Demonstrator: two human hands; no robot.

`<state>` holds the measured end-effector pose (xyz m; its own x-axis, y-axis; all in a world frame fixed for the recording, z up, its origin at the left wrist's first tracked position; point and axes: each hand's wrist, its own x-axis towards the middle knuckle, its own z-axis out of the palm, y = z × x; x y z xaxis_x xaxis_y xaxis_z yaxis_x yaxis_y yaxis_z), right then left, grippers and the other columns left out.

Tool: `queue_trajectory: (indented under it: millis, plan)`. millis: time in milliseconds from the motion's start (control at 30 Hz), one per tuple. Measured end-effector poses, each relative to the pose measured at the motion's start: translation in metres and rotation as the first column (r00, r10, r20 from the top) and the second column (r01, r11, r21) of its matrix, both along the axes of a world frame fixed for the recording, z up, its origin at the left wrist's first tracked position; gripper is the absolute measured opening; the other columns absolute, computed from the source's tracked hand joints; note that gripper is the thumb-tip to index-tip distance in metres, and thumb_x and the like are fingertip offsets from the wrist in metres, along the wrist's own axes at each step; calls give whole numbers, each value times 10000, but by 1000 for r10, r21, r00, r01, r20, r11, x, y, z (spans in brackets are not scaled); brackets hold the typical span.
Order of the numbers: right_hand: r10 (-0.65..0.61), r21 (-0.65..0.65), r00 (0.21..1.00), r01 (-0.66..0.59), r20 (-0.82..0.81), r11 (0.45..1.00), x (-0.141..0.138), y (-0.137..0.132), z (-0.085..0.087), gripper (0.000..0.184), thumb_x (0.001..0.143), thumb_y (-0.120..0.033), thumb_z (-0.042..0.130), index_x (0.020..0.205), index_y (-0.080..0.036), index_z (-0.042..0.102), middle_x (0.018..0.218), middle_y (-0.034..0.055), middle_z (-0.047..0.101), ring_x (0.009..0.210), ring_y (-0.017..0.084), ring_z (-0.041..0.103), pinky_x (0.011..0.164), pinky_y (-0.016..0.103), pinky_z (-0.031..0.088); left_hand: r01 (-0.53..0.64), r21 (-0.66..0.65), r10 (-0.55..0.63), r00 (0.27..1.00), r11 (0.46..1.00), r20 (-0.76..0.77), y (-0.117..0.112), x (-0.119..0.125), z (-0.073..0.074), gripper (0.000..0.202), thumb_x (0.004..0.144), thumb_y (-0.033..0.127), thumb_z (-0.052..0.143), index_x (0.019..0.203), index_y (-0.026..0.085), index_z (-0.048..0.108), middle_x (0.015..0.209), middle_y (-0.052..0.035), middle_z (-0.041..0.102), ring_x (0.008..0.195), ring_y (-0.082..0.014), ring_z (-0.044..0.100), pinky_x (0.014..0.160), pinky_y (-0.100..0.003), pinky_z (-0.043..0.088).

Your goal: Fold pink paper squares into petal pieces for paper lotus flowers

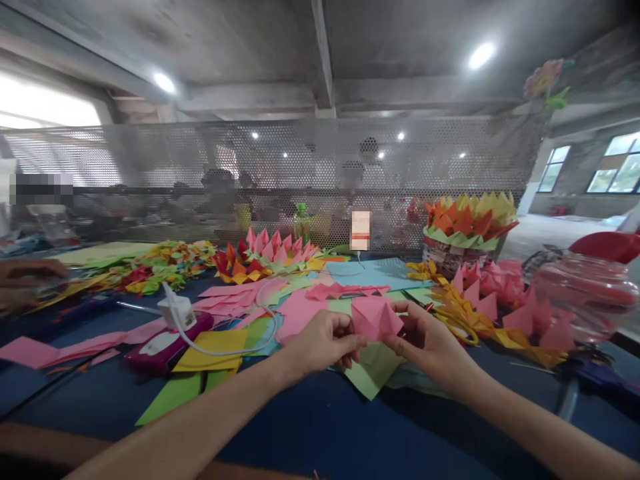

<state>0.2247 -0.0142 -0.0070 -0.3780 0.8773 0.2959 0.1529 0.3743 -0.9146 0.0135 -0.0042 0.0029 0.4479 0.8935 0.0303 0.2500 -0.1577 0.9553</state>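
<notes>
Between my two hands is a piece of pink folded paper [373, 317] with creased, pointed facets. My left hand [330, 341] pinches its left edge between thumb and curled fingers. On the other side, my right hand [419, 337] grips the right corner with thumb and fingers. Just below the pink paper lie light green paper sheets [374, 370] on the dark blue table [320, 427]. Behind my hands are flat pink papers [303, 313] and a row of pink folded points [345, 291].
A purple power strip [167, 343] with a white plug and cable lies left. Folded-paper flowers [280, 247] stand behind, with a basket of orange and yellow points [465, 230] and a clear jar [583, 290] at right. Another person's hand [30, 277] shows far left. A perforated screen [280, 160] closes the back.
</notes>
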Motion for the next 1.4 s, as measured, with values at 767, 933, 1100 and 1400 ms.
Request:
queue_trajectory:
  millis: [767,933,1100,1400]
  plan:
    - [-152,273,979,111,134,956,-25,36,26,274,791,-216,582,1055,-169,524,682,-7,648,663,182,599,645,317,454,-94,128,66,975,987,211,15,-19,14,508,741,530,716,1035,122,645,863,-33,630,694,-102,559,615,-195,457]
    - [-140,271,980,99,138,957,-24,25,17,273,791,-211,589,1056,-178,527,724,4,666,692,183,627,646,306,470,-72,81,57,982,994,179,17,-21,10,464,681,522,773,846,98,683,666,3,573,588,-94,523,573,-201,450]
    - [-130,259,983,94,127,961,-26,21,18,247,806,-231,586,1040,-176,528,688,-12,630,638,161,606,595,283,468,-67,58,57,985,996,165,19,-21,8,445,654,521,791,765,104,682,649,4,587,533,-77,508,533,-189,432]
    - [-68,298,992,32,111,954,-26,15,14,304,882,-312,563,1143,-209,444,936,42,640,732,154,635,621,287,527,-119,4,116,974,993,193,23,-22,5,490,667,561,758,820,115,623,668,-26,653,515,-110,605,502,-196,444]
